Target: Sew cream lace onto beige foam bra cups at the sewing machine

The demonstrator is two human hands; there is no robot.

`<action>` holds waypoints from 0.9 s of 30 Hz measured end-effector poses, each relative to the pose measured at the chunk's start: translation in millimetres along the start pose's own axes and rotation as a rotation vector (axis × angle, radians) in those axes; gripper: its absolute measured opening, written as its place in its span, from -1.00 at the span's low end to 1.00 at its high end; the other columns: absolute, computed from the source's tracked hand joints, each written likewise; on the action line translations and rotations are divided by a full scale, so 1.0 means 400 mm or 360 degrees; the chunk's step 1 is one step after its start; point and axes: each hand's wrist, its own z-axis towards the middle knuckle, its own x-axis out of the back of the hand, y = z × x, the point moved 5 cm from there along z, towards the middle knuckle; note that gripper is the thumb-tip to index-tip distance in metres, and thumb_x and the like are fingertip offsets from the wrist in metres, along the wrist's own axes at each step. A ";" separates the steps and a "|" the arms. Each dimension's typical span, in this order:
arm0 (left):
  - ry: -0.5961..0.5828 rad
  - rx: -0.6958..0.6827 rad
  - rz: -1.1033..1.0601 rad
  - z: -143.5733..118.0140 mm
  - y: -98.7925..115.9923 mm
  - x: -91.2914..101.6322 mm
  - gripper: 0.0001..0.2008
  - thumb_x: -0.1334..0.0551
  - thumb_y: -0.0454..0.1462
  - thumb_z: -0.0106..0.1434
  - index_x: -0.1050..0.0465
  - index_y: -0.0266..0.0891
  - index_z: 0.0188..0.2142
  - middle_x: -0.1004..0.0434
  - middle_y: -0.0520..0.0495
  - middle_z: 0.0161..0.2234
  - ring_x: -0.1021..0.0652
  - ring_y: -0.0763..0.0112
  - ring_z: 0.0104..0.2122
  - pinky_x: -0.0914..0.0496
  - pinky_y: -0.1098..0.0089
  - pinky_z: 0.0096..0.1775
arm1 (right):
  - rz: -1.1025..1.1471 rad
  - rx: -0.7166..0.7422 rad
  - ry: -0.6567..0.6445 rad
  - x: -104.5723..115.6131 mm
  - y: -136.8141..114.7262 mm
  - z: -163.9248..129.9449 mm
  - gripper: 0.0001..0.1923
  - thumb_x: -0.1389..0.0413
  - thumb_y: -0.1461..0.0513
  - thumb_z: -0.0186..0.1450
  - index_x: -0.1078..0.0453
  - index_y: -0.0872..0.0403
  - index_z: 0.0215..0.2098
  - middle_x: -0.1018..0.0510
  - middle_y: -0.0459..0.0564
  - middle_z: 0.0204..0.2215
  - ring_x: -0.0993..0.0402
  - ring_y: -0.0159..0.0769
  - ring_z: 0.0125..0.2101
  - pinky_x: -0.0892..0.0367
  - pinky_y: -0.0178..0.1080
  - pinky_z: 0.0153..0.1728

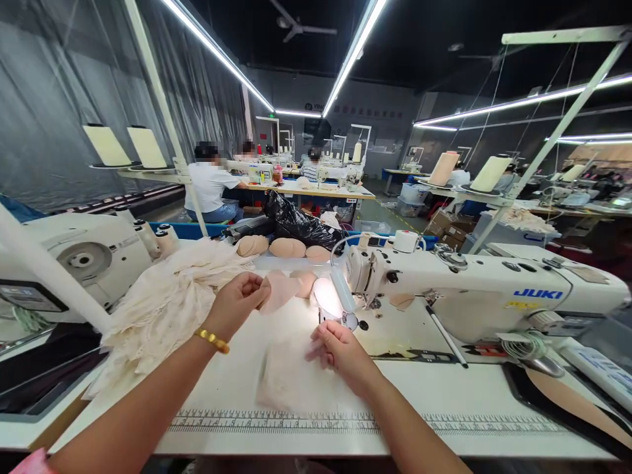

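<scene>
Sewing table (444, 395): left hand (237, 299) pinches pink piece (279, 293); right hand (336, 349) presses lace (289, 378).

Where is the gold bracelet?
The gold bracelet is on the left wrist, just behind the left hand, beside the pile of cream fabric.

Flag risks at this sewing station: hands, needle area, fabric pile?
1. The right hand rests on the lace piece close under the JUKI sewing machine head; fingers could stray toward the needle area.
2. The left hand pinches a beige fabric piece in the air; it may go down misaligned.
3. The cream fabric pile lies close to the work and could snag or drag in.
</scene>
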 end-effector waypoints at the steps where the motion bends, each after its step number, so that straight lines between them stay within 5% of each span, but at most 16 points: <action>1: -0.0111 0.0026 -0.0109 -0.033 0.012 -0.009 -0.55 -0.23 0.15 0.24 -0.42 -0.17 -0.19 -0.59 -0.07 -0.35 -0.56 0.24 -0.38 -0.45 0.31 -0.35 | 0.0022 0.0006 -0.0005 0.002 -0.004 -0.002 -0.34 -0.22 -0.35 0.24 -0.39 0.06 -0.23 -0.64 0.00 -0.45 -0.54 -0.26 -0.43 -0.16 -0.28 -0.43; 4: -0.0406 0.0185 -0.0425 -0.127 0.026 -0.045 -0.54 -0.37 0.12 0.15 -0.44 -0.19 -0.21 -0.58 -0.03 -0.39 -0.52 0.30 -0.43 -0.41 0.35 -0.38 | 0.0114 0.0029 -0.0035 0.004 -0.020 -0.014 -0.29 -0.15 -0.40 0.26 -0.37 0.06 -0.23 -0.64 0.03 -0.40 -0.62 -0.20 -0.36 -0.22 -0.28 -0.43; 7: -0.0509 0.0217 -0.0336 -0.177 0.018 -0.066 -0.57 -0.38 0.09 0.15 -0.46 -0.18 -0.22 -0.62 -0.06 -0.35 -0.56 0.23 -0.36 -0.44 0.31 -0.32 | 0.0009 0.0110 -0.0038 0.003 -0.038 -0.026 -0.31 -0.24 -0.37 0.21 -0.37 0.06 -0.26 -0.58 -0.04 -0.43 -0.63 -0.20 -0.38 -0.24 -0.29 -0.44; 12: -0.0561 -0.0014 0.0165 -0.143 0.030 -0.058 -0.43 -0.35 0.13 0.18 -0.48 -0.15 0.04 -0.65 -0.21 0.01 -0.64 -0.02 -0.05 -0.54 0.10 -0.06 | -0.0200 0.0222 0.0033 -0.014 -0.059 -0.049 -0.45 -0.42 -0.17 0.14 -0.42 0.07 -0.28 -0.51 -0.15 -0.49 -0.61 -0.24 -0.43 -0.27 -0.29 -0.43; 16: -0.1045 -0.0406 0.0198 -0.104 0.096 -0.097 -0.19 -0.48 0.06 0.08 -0.39 -0.10 0.28 -0.46 -0.24 0.31 -0.47 -0.13 0.27 -0.37 0.02 0.25 | -0.0541 0.0295 -0.0115 -0.058 -0.107 -0.091 -0.78 -0.25 0.07 0.34 -0.48 0.05 -0.23 -0.57 -0.12 -0.46 -0.59 -0.26 -0.42 -0.34 -0.25 -0.37; 20: -0.1501 -0.0584 0.0088 -0.096 0.148 -0.141 -0.68 -0.42 -0.07 0.11 -0.55 -0.10 -0.16 -0.69 0.01 -0.16 -0.65 0.14 -0.12 -0.50 0.30 -0.09 | -0.1095 0.0431 -0.0140 -0.068 -0.198 -0.144 -0.90 -0.14 0.23 0.43 -0.52 0.01 -0.21 -0.61 -0.12 -0.42 -0.58 -0.26 -0.40 -0.34 -0.25 -0.33; 23: -0.1335 -0.0716 0.0128 -0.074 0.168 -0.135 -0.71 -0.34 -0.04 0.20 -0.35 -0.15 -0.44 -0.49 0.11 -0.47 -0.52 0.34 -0.42 -0.36 0.42 -0.38 | -0.1655 0.0720 0.0060 -0.056 -0.271 -0.172 -0.85 -0.11 0.28 0.47 -0.53 0.00 -0.22 -0.64 -0.08 -0.41 -0.55 -0.23 -0.40 -0.26 -0.24 -0.38; 27: -0.0800 -0.0941 0.0263 -0.048 0.172 -0.094 -0.64 -0.22 -0.07 0.33 -0.12 -0.13 -0.48 -0.25 0.11 -0.53 -0.30 0.38 -0.50 -0.14 0.37 -0.43 | -0.2200 0.1463 0.0556 -0.061 -0.309 -0.195 -0.77 -0.02 0.39 0.47 -0.50 0.04 -0.16 -0.67 0.03 -0.33 -0.53 -0.18 -0.38 -0.21 -0.20 -0.40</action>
